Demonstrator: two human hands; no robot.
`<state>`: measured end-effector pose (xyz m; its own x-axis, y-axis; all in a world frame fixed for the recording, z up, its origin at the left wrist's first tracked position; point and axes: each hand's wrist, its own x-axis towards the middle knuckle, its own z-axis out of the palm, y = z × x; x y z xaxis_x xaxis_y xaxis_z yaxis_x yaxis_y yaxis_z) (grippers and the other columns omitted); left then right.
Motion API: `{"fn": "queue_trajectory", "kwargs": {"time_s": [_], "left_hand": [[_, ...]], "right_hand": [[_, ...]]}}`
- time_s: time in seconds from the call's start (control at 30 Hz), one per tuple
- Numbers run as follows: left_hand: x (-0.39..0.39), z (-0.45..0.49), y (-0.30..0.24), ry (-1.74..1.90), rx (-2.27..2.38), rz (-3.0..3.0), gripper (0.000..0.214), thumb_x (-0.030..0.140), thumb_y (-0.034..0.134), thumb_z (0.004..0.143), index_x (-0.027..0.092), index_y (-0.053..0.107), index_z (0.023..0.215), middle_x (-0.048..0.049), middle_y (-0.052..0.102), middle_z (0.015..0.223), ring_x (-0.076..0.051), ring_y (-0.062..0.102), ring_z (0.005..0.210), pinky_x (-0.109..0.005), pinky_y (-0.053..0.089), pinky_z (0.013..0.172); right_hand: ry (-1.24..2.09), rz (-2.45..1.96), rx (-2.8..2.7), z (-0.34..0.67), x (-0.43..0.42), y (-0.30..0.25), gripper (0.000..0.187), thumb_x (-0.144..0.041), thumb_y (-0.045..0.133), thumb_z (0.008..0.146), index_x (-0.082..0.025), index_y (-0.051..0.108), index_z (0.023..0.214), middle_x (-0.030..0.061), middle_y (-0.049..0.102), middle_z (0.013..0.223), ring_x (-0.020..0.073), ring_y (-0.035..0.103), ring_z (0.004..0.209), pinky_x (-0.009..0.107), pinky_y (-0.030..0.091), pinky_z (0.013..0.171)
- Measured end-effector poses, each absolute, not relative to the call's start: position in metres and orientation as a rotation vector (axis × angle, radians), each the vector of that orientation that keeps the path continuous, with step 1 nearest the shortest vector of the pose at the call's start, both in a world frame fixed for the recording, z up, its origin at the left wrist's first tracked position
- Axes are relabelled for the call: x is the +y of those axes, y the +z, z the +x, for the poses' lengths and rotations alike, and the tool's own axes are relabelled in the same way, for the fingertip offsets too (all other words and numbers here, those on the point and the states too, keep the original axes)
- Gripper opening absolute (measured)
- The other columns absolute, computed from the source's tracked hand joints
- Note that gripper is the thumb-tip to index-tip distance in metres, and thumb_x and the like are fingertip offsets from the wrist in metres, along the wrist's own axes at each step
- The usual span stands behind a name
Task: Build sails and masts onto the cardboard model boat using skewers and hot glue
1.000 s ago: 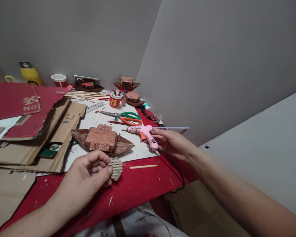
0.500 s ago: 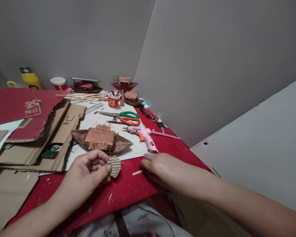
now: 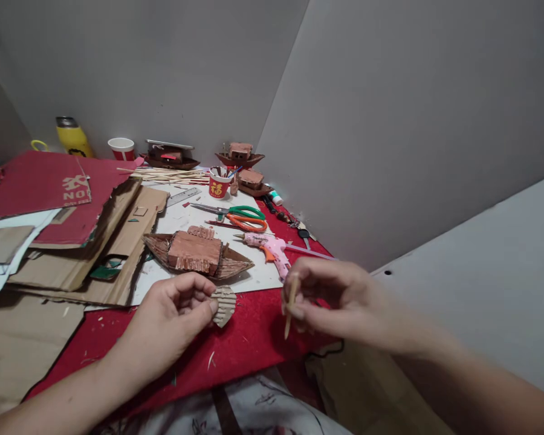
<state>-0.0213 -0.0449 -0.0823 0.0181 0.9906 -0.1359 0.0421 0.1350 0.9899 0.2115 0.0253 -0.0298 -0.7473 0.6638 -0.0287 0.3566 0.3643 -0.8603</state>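
Observation:
Between thumb and fingers, my left hand (image 3: pixel 181 311) pinches a small rounded piece of corrugated cardboard (image 3: pixel 225 307), ridged side up, over the red cloth. My right hand (image 3: pixel 326 299), partly smeared by motion, is closed on a short wooden stick (image 3: pixel 292 307), which stands nearly upright between the fingers. Just beyond the hands a brown cardboard model boat (image 3: pixel 198 252) rests on a white sheet. To its right lies a pink glue gun (image 3: pixel 272 249), its nozzle pointing left, close behind my right hand.
Orange-and-green-handled scissors (image 3: pixel 240 216) lie behind the boat. Further back are a red paper cup (image 3: pixel 220 182), thin wooden sticks (image 3: pixel 167 175), a ruler (image 3: pixel 184 196) and more model boats (image 3: pixel 240 155). Stacked cardboard (image 3: pixel 79 266) covers the left side. A grey wall (image 3: pixel 390 121) bounds the right.
My right hand has lifted off the red cloth and moved right, turning the wooden stick from lying flat to nearly upright. My left hand still holds the cardboard piece. The view has shifted slightly.

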Motion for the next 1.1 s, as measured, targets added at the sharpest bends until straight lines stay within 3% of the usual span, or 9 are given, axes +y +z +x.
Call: {"fn": "queue_trajectory", "kwargs": {"time_s": [0.1,0.23,0.67,0.93,1.1], "left_hand": [[-0.045,-0.021,-0.083,1.073,1.298,1.175,0.013,0.027,0.066,0.077,0.016,0.061,0.08,0.0,0.065,0.066,-0.012,0.055,0.06,-0.022,0.043,0.059],[-0.046,-0.021,-0.082,1.064,1.276,1.196,0.011,0.028,0.064,0.078,0.017,0.06,0.079,0.0015,0.063,0.063,-0.011,0.052,0.057,-0.022,0.042,0.058],[-0.047,-0.02,-0.079,1.053,1.18,1.174,0.008,0.025,0.06,0.081,0.017,0.063,0.081,-0.0003,0.065,0.072,-0.014,0.055,0.066,-0.026,0.043,0.065],[-0.046,-0.021,-0.074,1.083,1.101,1.071,0.003,0.017,0.064,0.076,0.017,0.061,0.076,0.0024,0.064,0.066,-0.01,0.052,0.059,-0.02,0.04,0.057],[-0.045,-0.022,-0.077,1.072,1.08,1.071,0.008,0.021,0.065,0.078,0.016,0.06,0.079,0.002,0.065,0.068,-0.009,0.053,0.063,-0.02,0.042,0.062]], "right_hand": [[1.615,-0.803,-1.858,0.196,0.021,-0.031,0.022,-0.033,0.067,0.083,-0.018,0.055,0.074,-0.0016,0.058,0.062,0.009,0.054,0.05,0.021,0.045,0.05],[1.65,-0.754,-1.658,0.172,0.022,-0.045,0.027,-0.035,0.074,0.078,-0.017,0.056,0.071,-0.0058,0.053,0.056,0.0057,0.046,0.045,0.018,0.04,0.043],[1.569,-0.743,-1.69,0.146,0.033,-0.056,0.028,-0.039,0.068,0.083,-0.019,0.05,0.073,-0.0045,0.059,0.051,0.0082,0.051,0.042,0.019,0.044,0.042],[1.506,-0.761,-1.713,0.143,0.035,-0.06,0.029,-0.038,0.07,0.081,-0.019,0.05,0.072,-0.0048,0.059,0.05,0.0076,0.049,0.041,0.019,0.042,0.041],[1.49,-0.754,-1.712,0.143,0.035,-0.062,0.029,-0.036,0.071,0.08,-0.019,0.049,0.072,-0.0054,0.058,0.05,0.0075,0.049,0.04,0.019,0.041,0.041]]}}
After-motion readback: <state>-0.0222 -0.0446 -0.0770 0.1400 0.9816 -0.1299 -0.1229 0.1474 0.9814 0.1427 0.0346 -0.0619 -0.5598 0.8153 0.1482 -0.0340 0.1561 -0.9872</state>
